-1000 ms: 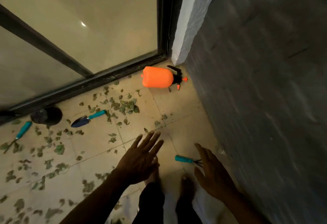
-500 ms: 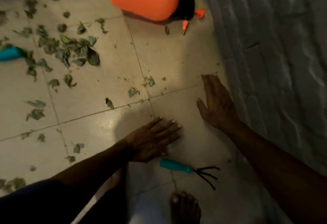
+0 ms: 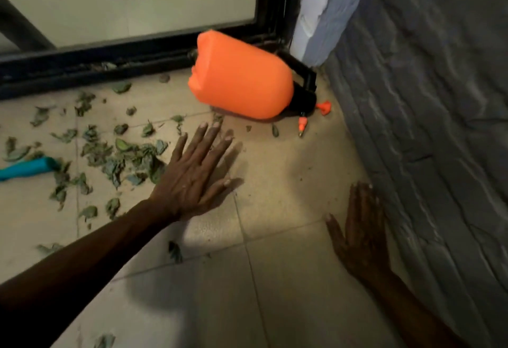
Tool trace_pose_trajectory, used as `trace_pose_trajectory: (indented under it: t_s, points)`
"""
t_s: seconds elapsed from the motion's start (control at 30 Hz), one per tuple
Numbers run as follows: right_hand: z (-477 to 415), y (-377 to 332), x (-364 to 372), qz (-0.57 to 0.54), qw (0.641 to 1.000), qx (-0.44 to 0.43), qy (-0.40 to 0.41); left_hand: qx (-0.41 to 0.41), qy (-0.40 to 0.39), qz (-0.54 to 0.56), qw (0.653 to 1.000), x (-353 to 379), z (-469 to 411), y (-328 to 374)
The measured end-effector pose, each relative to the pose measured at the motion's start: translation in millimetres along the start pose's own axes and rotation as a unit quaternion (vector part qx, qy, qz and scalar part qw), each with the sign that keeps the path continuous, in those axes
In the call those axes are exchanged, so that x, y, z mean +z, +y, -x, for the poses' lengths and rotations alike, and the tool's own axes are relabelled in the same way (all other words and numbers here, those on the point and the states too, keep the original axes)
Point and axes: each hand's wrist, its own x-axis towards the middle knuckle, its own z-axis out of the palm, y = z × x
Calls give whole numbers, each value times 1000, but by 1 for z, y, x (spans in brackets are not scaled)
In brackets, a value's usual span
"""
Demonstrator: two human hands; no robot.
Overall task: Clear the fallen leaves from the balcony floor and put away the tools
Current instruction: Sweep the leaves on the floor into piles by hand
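- Right hand (image 3: 357, 226) near R, palm down low at tiled floor (image 3: 275, 292), fingers straight, holding nothing, just beside grey wall (image 3: 426, 128).
- Left hand (image 3: 195, 174) farther in, palm down, fingers spread straight, empty, at R edge of leaves (image 3: 121, 155).
- Leaves scattered over L of floor w/ teal handle (image 3: 27, 167) among them at L edge.
- Orange sprayer (image 3: 242, 81) on its side, far corner, by black door frame (image 3: 110, 59).
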Motion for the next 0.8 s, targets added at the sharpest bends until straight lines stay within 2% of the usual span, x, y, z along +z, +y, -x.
trace_pose_trajectory:
  t_s: [0.07,0.13,0.17,0.23,0.3,0.33,0.37,0.43,0.5,0.57,0.63,0.8]
  points:
    - [-4,-21,6,2,999,37,20,-11,12,5,1000,0,10,-4]
    - [-13,-52,11,-7,999,29,20,-15,13,11,1000,4,22,-6]
    - [-20,-72,14,-16,1000,-11,3,-15,12,15,1000,6,27,-8]
    - [-32,-111,18,-48,983,-169,-52,-13,1,17,1000,6,39,-9]
    - [-49,-142,14,-60,933,-344,-91,-2,-10,2,1000,3,47,-11]
    - [-56,-153,10,-60,914,-395,-78,2,-13,-7,1000,0,49,-13]
    - [-61,-160,8,-70,911,-403,-47,2,-9,-15,1000,-4,50,-14]
    - [-75,-161,1,-122,935,-331,41,-13,20,-24,999,-14,43,-18]
    - [-90,-150,-6,-159,955,-210,137,-24,73,-29,997,-32,19,-20]
    - [-110,-130,-11,-167,963,-105,182,-20,114,-41,992,-56,-16,-24]
    - [-127,-106,-18,-144,976,-55,152,-9,110,-75,991,-80,-56,-31]
    - [-136,-56,-12,-46,998,-42,21,3,-27,-216,976,-117,-150,-31]
